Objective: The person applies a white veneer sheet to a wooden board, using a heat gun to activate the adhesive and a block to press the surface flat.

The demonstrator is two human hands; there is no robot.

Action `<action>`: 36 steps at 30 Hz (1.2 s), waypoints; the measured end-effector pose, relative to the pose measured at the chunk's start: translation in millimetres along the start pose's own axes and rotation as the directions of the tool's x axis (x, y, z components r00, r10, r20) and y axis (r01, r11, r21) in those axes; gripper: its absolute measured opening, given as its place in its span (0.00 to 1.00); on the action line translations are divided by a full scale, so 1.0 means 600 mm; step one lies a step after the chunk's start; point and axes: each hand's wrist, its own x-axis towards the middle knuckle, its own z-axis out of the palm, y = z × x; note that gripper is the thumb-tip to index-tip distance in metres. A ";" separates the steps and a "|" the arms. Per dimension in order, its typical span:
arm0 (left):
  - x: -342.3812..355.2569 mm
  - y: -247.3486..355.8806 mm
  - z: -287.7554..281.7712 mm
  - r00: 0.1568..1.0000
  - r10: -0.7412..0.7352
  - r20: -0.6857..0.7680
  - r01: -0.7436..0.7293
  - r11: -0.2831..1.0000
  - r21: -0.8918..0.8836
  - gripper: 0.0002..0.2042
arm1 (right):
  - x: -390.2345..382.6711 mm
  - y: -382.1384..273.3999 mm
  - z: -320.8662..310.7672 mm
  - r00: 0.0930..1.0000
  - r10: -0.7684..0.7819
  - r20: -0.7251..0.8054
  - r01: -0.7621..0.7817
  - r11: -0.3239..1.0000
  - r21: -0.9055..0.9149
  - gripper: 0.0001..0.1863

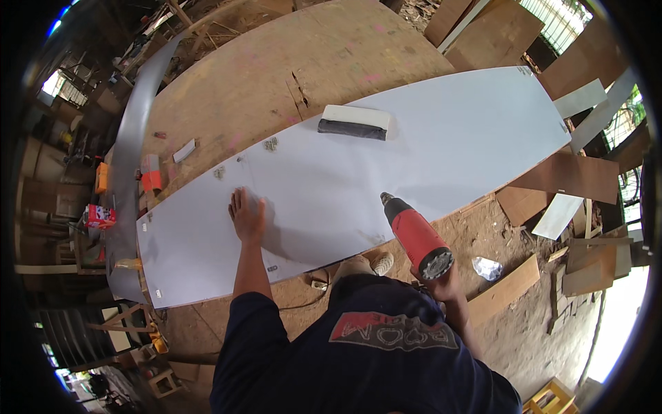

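A long white sheet-covered panel (324, 193) lies across the worktable in front of me. My left hand (247, 215) rests flat on it left of the middle, fingers stretched out and holding nothing. In my right hand (445, 281) is a red heat gun (417, 234), gripped near the panel's near edge. Its metal nozzle points up and left over the white surface; the fingers are mostly hidden behind its body. Toward the panel's far edge sits a white block with a dark padded side (354, 123). Grey smudges mark a few spots on the panel.
The brown wooden worktable (303, 58) extends beyond the panel. A curved grey metallic strip (134, 131) runs down the left side, near an orange-and-white item (151, 172). Wooden boards (558, 186) lie on the right, and crumpled clear plastic (487, 268) is on the dirt floor.
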 end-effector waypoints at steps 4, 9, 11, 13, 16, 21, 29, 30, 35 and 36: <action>0.002 -0.005 0.005 1.000 0.006 -0.007 -0.006 1.000 0.015 0.38 | 0.000 -0.026 -0.002 1.000 0.013 -0.008 -0.012 0.998 0.064 0.20; 0.002 -0.006 0.007 1.000 0.011 -0.008 -0.011 1.000 0.002 0.38 | -0.007 -0.028 -0.009 0.999 0.044 -0.002 -0.043 0.995 0.087 0.20; 0.003 -0.003 0.007 1.000 0.008 -0.004 -0.008 1.000 0.000 0.38 | -0.015 -0.004 -0.024 0.995 0.083 0.058 -0.084 0.996 0.031 0.30; 0.003 -0.003 0.007 1.000 0.012 -0.011 -0.012 1.000 -0.002 0.38 | -0.020 0.008 -0.035 0.985 0.122 0.120 -0.120 0.992 -0.027 0.40; 0.004 -0.005 0.007 1.000 0.018 -0.014 -0.017 1.000 0.015 0.38 | -0.021 -0.001 -0.035 0.984 0.111 0.141 -0.108 0.994 -0.029 0.42; 0.005 -0.003 0.007 1.000 0.005 0.005 -0.005 1.000 0.009 0.38 | -0.023 -0.039 -0.028 0.996 0.072 0.043 -0.071 0.997 -0.027 0.25; 0.005 0.000 0.004 1.000 0.004 0.013 -0.004 1.000 0.024 0.38 | -0.032 -0.029 -0.038 0.995 0.081 0.066 -0.079 0.996 -0.036 0.22; 0.005 0.001 0.003 1.000 0.009 0.013 -0.009 1.000 0.026 0.38 | -0.034 -0.026 -0.039 0.995 0.078 0.065 -0.076 0.996 -0.039 0.21; 0.006 0.000 0.003 1.000 0.010 0.025 -0.011 1.000 0.027 0.38 | -0.045 -0.005 -0.047 0.995 0.068 0.073 -0.068 0.998 -0.004 0.24; 0.006 -0.002 0.005 1.000 0.006 0.017 -0.006 1.000 0.019 0.38 | -0.045 -0.007 -0.046 0.995 0.072 0.072 -0.073 0.997 0.007 0.24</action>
